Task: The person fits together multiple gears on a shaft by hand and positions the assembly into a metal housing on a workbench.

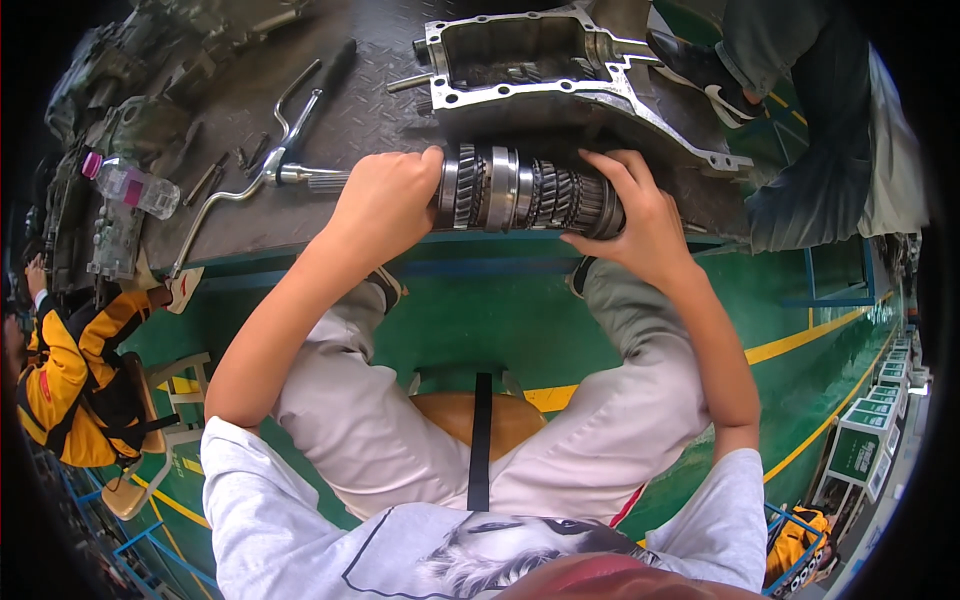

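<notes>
Between my hands lies a gear shaft (pixel 505 188), a metal shaft stacked with helical gears and smooth rings, held level along the near edge of the workbench. My left hand (pixel 392 195) is wrapped round its left end, where a thin splined shaft end (pixel 328 181) sticks out past the fist. On the right, my right hand (pixel 640 212) grips the last ring, thumb below and fingers above. Just beyond the gears sits an open gearbox housing (pixel 525 75), with a pale bolted flange and some gear teeth visible inside.
A three-armed socket wrench (pixel 272 165) lies left of the shaft. Farther left are a plastic bottle (pixel 135 188) with a pink cap and several metal castings (pixel 100 85). A person in dark trousers (pixel 825 130) is at the right; another in a yellow jacket (pixel 62 385) sits left.
</notes>
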